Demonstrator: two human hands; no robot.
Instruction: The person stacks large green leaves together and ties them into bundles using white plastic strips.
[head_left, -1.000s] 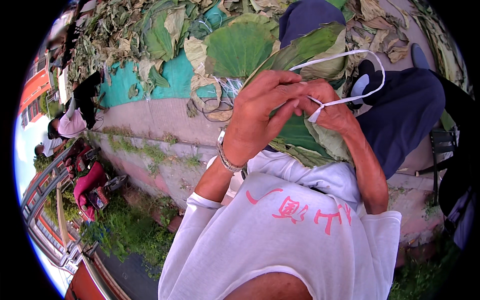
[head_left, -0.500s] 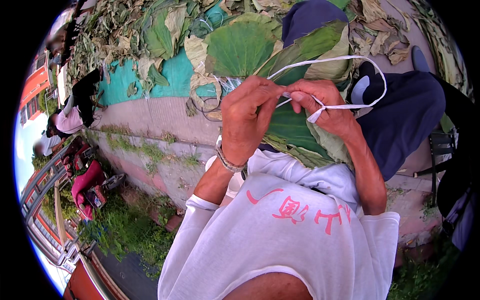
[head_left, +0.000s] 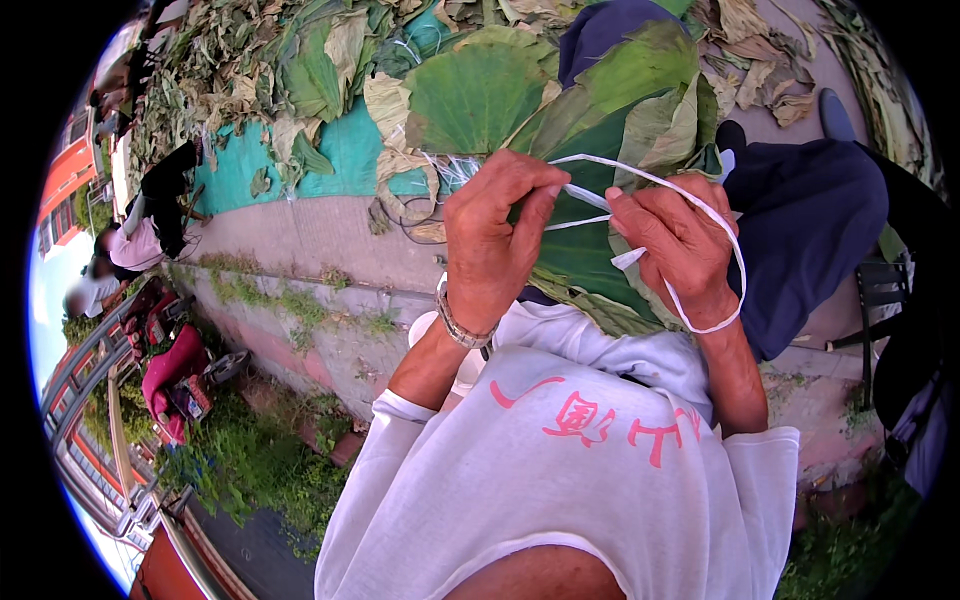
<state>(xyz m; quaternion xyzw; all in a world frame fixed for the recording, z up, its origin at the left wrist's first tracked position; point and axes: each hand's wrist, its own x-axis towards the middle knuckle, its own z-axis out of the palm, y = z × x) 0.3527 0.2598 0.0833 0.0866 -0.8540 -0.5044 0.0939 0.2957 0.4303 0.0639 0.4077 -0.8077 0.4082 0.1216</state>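
A bundle of large green leaves (head_left: 590, 255), some dried to pale tan at their edges, lies across my lap. Above it, white plastic string (head_left: 738, 245) runs between my hands and loops over the back of my right hand down to its wrist. My left hand (head_left: 490, 235) pinches the string between thumb and fingertips. My right hand (head_left: 685, 240) is closed on the string too, with a short end sticking out below its fingers. A metal-banded watch (head_left: 462, 325) sits on my left wrist.
More leaves, green and withered, are heaped on a teal sheet (head_left: 240, 180) ahead. White string strands (head_left: 455, 170) lie by its edge. A black chair (head_left: 885, 315) stands at right. Seated people (head_left: 140, 235) and a magenta scooter (head_left: 178, 370) are at left.
My right hand has moved right, away from the left hand, drawing the string between them. The string loop has dropped from the right side onto my right hand and wrist.
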